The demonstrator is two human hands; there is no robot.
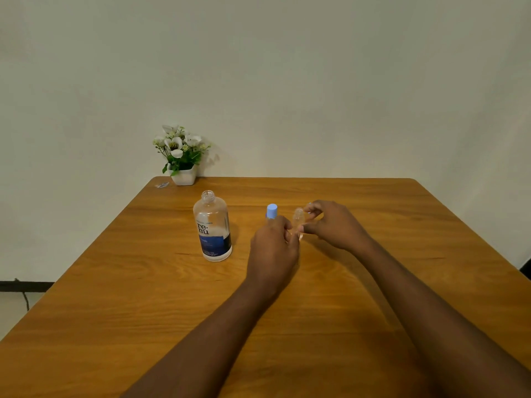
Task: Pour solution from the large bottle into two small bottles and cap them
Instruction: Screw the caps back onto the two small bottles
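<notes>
The large bottle (pixel 212 225) stands uncapped on the table (pixel 402 214), set aside to leave both hands free; its liquid level is hard to read. Just right of it, the left hand (pixel 273 248) curls round the capped small bottle (pixel 271 211), steadying it. Further right, the right hand (pixel 330 225) pinches the open small bottle (pixel 298 218) between thumb and curled fingers, probably readying it for capping. Its fill is too small to judge.

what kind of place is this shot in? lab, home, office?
Probably an ordinary room in a home or small office, not a lab: a bare off-white wall, a plain brown wooden table set against it, and a small white pot of white flowers as decoration.
</notes>
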